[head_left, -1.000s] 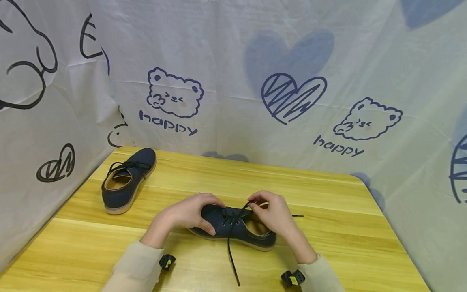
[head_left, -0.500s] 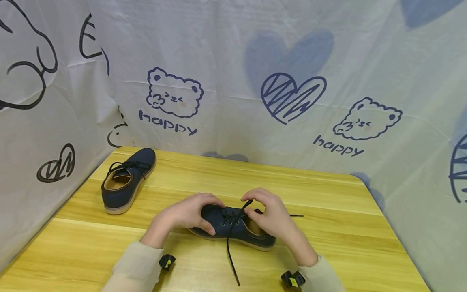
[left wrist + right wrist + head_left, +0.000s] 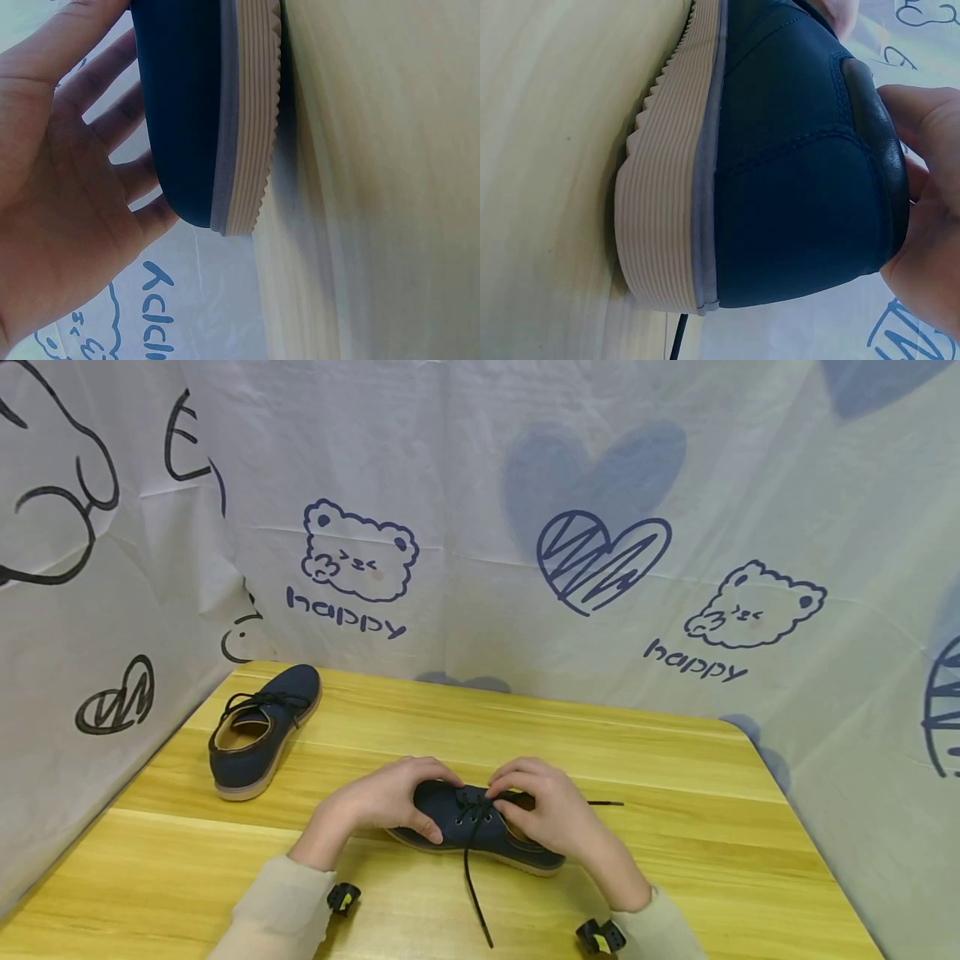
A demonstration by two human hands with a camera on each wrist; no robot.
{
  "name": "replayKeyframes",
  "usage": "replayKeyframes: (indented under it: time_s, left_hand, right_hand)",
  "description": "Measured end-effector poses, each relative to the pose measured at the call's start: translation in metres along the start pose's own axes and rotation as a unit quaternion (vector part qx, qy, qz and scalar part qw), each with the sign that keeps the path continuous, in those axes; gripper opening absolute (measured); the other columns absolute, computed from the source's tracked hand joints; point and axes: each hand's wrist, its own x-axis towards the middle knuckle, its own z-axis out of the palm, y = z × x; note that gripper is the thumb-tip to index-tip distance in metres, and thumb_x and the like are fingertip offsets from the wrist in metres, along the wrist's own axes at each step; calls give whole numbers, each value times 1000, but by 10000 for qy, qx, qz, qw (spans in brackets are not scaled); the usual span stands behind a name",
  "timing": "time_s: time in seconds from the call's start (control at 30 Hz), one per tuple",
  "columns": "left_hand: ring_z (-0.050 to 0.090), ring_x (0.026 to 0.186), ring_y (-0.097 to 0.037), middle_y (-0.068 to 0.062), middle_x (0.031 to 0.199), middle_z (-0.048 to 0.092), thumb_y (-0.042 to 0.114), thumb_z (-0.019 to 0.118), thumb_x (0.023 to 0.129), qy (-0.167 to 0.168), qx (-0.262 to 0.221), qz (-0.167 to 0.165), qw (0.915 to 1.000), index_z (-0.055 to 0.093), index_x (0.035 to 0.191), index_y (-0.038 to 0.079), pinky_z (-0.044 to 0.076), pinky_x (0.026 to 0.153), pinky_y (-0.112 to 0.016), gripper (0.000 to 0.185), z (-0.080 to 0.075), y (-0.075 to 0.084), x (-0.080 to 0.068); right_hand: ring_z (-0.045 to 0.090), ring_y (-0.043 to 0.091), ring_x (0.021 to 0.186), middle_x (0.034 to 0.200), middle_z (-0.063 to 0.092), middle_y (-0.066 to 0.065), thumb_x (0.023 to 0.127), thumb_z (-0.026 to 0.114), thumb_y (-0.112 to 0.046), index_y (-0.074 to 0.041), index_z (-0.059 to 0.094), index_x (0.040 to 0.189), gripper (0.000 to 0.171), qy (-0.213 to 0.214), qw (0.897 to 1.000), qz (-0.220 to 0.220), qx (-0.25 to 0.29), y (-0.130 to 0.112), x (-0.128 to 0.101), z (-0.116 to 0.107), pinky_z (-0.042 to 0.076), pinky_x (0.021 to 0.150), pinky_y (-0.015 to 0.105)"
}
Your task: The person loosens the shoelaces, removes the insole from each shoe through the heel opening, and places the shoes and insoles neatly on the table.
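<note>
Navy shoe (image 3: 480,831), near table (image 3: 675,760) edge, lying crosswise: toe left, heel right.
Left hand (image 3: 382,797) grip curled over toe; right hand (image 3: 543,810) grip pinching lace (image 3: 471,877) at the eyelets.

Navy shoe (image 3: 480,831) under my hands: low lace-up, dark blue upper, pale ribbed sole with grey band above it. Stands upright, sole flat on yellow wooden table (image 3: 675,760), near front edge, lying crosswise, toe toward my left, heel toward my right. Dark heel tab at back. Black lace (image 3: 471,885) threaded through eyelets, untied; one loose end trails off near side toward me, other end lies on table beyond heel.
</note>
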Motion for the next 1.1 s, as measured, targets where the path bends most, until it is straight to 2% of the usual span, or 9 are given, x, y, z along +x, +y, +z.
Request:
replayKeyframes:
  time_s: [0.4, 0.67, 1.1]
  left_hand:
    - [57, 127, -26, 2, 137, 64, 29, 95, 77, 10, 8, 8, 10000, 68, 135, 21, 47, 106, -48, 64, 0, 2, -1]
    - [56, 130, -28, 1, 138, 63, 28, 95, 77, 0, 21, -8, 10000, 67, 136, 20, 46, 108, -49, 65, -1, 3, -2]
    - [55, 131, -28, 0, 138, 64, 28, 95, 77, 14, 62, 41, 10000, 68, 136, 19, 45, 109, -50, 66, 0, 2, -1]
  right_hand:
    - [67, 14, 100, 106, 70, -6, 91, 81, -6, -18, 78, 101, 16, 57, 10000, 51, -16, 4, -1, 2, 58, 86, 35]
    - [68, 14, 99, 104, 71, -6, 91, 81, -6, -16, 78, 101, 15, 270, 9996, 77, -67, 4, -1, 3, 59, 85, 36]
    - [70, 16, 95, 102, 72, -4, 91, 81, -7, -15, 79, 101, 12, 715, 9966, 368, -160, 9, -2, 1, 59, 82, 42]
